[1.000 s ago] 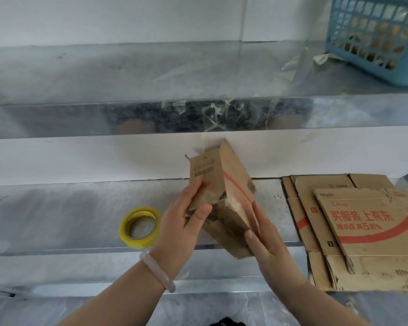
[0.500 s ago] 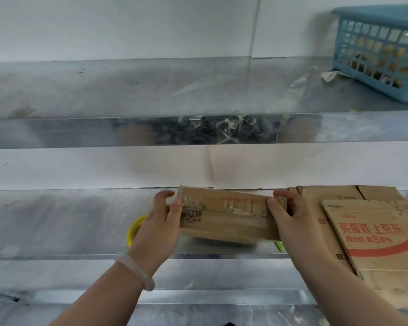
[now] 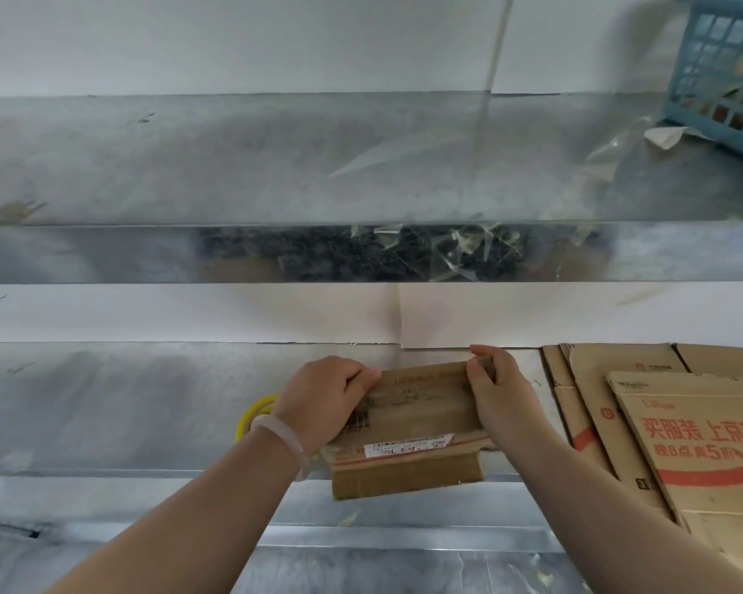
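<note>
A small brown cardboard box (image 3: pixel 417 426) with a white label and a barcode lies flattened across the front edge of the lower metal shelf (image 3: pixel 125 405). My left hand (image 3: pixel 324 398) grips its left end with curled fingers, a pale bracelet on the wrist. My right hand (image 3: pixel 496 396) pinches the box's upper right corner, thumb on top. A yellow tape roll (image 3: pixel 254 415) lies on the shelf just left of the box, mostly hidden behind my left wrist.
A stack of flattened cardboard boxes (image 3: pixel 678 430) with red print fills the shelf's right side. The upper metal shelf (image 3: pixel 275 165) carries a blue plastic basket (image 3: pixel 725 70) at the far right and scraps of clear tape (image 3: pixel 455 250) along its front edge.
The box, held tilted up in the air a second ago, has been turned flat and lowered onto the shelf edge. Both hands moved to its ends and hold it there.
</note>
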{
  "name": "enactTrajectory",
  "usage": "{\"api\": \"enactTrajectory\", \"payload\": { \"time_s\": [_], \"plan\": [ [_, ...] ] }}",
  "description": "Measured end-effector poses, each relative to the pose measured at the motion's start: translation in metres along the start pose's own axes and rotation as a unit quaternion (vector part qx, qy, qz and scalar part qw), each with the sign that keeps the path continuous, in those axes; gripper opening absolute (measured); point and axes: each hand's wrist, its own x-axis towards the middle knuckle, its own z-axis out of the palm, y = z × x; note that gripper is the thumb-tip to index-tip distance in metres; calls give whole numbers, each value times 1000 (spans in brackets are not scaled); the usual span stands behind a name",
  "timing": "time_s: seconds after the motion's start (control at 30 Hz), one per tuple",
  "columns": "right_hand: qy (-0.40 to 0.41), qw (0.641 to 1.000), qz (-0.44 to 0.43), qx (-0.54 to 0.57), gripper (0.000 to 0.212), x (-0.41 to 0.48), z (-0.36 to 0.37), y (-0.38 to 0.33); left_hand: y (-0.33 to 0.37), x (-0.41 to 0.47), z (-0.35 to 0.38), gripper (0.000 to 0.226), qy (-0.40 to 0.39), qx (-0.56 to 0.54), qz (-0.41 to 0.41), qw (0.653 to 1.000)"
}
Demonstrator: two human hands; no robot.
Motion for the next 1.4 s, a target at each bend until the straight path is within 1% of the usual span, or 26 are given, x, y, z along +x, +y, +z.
{"api": "enactTrajectory", "payload": {
  "time_s": [0.07,0.13,0.23,0.3,0.33,0.4,0.5,0.57,0.7,0.77,0.8,0.87,0.93,0.97,1.0,1.03,1.07,1.1,1.13,1.17,1.2,1.23,1.3,1.37,1.4],
  "plan": [
    [-9,1000,-12,-5,42,0,-1,3,-1,6,2,39,-5,17,-1,1000],
    [-26,998,-34,-39,50,1,-2,4,-2,15,1,43,-16,40,-9,999],
    [-37,987,-53,-144,64,6,-5,0,-3,26,-2,48,-33,73,-16,997],
    [-33,980,-44,-192,70,10,-5,-4,2,27,-1,48,-18,125,-16,992],
    [-30,981,-34,-186,68,11,-4,-6,6,25,1,46,3,151,-11,989],
    [-16,989,-20,-145,61,11,0,-6,15,18,11,42,38,161,0,986],
    [6,995,-19,-97,56,10,7,-4,17,13,22,43,43,159,-2,986],
    [14,996,-21,-91,56,11,8,-4,15,16,22,39,41,143,-6,989],
    [-12,994,-28,-101,38,17,8,0,16,19,19,31,44,102,-17,994],
    [-34,995,-36,-92,33,19,5,4,14,20,19,28,47,86,-17,995],
    [-52,995,-38,-79,37,20,3,5,13,20,19,26,51,74,-13,996],
    [-108,994,-23,-23,52,21,-5,5,13,19,17,23,58,49,-6,997],
    [-152,987,2,49,66,21,-11,5,12,17,14,32,61,20,-3,998],
    [-151,987,3,56,71,21,-13,5,11,14,12,38,63,11,7,998],
    [-128,991,-14,26,72,19,-14,7,9,10,12,43,72,16,27,997],
    [-86,995,-48,-32,70,17,-13,10,6,6,11,46,86,39,56,994],
    [-34,989,-109,-99,64,12,-13,11,3,1,12,51,93,75,84,989],
    [11,965,-203,-163,55,8,-12,12,0,-3,13,55,86,110,105,985],
    [25,925,-301,-230,48,5,-12,14,-2,-8,14,59,65,139,116,981],
    [12,879,-377,-290,48,5,-10,18,-5,-10,16,62,44,166,126,977],
    [-19,842,-418,-340,52,6,-10,21,-7,-11,17,63,29,192,138,971],
    [-56,819,-427,-379,58,10,-11,24,-8,-10,16,62,15,217,152,964],
    [-99,790,-425,-429,67,19,-15,26,-12,-5,14,61,-15,254,173,951],
    [-109,771,-435,-451,65,24,-17,26,-17,0,12,62,-44,256,183,948],
    [-113,769,-435,-454,63,24,-17,26,-19,2,13,62,-48,248,186,949]
  ]
}}
